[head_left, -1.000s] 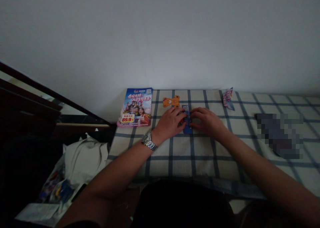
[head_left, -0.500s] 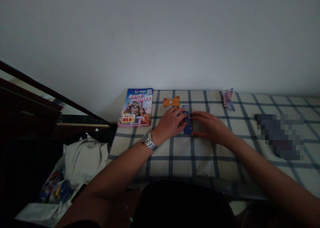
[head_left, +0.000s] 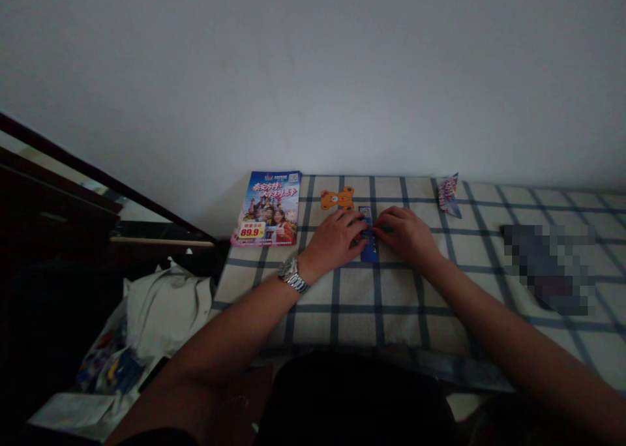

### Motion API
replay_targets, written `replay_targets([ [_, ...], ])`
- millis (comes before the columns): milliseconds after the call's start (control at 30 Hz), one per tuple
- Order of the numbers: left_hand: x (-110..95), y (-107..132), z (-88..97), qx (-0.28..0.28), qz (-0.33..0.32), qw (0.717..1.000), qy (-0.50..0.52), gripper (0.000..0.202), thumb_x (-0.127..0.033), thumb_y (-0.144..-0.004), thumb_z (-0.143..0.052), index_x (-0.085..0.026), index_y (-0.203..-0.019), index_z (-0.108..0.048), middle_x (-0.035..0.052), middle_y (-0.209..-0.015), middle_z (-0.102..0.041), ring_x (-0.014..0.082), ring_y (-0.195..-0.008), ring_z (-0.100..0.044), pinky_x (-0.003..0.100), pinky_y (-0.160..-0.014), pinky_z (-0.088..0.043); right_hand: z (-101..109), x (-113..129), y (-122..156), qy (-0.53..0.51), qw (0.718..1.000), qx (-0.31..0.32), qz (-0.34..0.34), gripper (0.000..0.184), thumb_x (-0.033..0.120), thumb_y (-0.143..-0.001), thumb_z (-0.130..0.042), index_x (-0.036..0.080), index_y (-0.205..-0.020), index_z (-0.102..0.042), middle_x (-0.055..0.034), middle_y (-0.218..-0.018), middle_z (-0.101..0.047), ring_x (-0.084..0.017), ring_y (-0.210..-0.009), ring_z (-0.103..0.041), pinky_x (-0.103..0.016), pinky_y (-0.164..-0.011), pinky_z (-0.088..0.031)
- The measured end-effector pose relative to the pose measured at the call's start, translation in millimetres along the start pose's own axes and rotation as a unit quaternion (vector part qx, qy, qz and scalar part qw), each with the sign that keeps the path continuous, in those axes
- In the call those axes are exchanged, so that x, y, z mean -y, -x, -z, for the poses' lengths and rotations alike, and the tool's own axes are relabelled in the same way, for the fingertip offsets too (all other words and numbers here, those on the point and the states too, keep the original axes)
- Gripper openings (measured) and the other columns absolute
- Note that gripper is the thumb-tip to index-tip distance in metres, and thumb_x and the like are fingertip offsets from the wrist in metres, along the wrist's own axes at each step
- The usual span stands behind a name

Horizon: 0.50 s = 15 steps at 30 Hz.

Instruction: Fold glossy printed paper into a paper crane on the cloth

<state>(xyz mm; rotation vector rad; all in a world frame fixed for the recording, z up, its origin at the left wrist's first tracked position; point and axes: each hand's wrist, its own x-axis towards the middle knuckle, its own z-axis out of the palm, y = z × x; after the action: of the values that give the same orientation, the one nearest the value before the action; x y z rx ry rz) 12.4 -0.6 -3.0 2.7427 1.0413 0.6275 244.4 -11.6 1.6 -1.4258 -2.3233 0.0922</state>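
"Where's the blue strip (head_left: 370, 253) lying?"

"On the checked cloth (head_left: 352, 309), just to the right of the orange bear cutout (head_left: 342, 199) and mostly nearer the person than it. I can't tell whether the two touch."

"And the hands?"

"One on each side of it. From the left hand (head_left: 328, 240) the strip lies to the right, under the fingertips; from the right hand (head_left: 408, 234) it lies to the left, at the fingertips. The left is nearer, since its fingers reach over the strip; the right meets only the right long edge. So the strip's long axis runs across the line from one hand to the other."

"How are they held?"

"Left fingers bent and a little apart from the thumb, resting on the strip. Right thumb and fingertips drawn together at the edge; whether paper is pinched between them, I can't tell."

"Which way does it point?"

"Its long axis runs away from the person, nearly straight. The end with the pale square patch is the far one, beside the bear's right end; the plain blue end comes toward the person."

"Anything else about?"

"A printed flyer (head_left: 268, 201) left of the bear, and a folded printed paper (head_left: 448, 196) well to its right."
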Motion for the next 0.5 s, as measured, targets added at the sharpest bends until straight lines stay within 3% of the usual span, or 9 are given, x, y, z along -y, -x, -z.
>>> replay_targets([
  [500, -0.3, -1.0, 3.6, 0.003, -0.006, 1.0, -0.008, 0.028, -0.031, -0.103, -0.061, -0.019, -0.126, -0.069, 0.0102, -0.134, -0.065, 0.0284, -0.117, -0.061, 0.048, -0.105, -0.053, -8.7, -6.6, -37.1, 0.071, 0.996, 0.0, -0.049, 0.012, 0.026, -0.101, -0.062, 0.022, -0.097, -0.073, -0.0105, -0.104, -0.072, -0.029, -0.095, -0.069, -0.038, -0.074, -0.052],
])
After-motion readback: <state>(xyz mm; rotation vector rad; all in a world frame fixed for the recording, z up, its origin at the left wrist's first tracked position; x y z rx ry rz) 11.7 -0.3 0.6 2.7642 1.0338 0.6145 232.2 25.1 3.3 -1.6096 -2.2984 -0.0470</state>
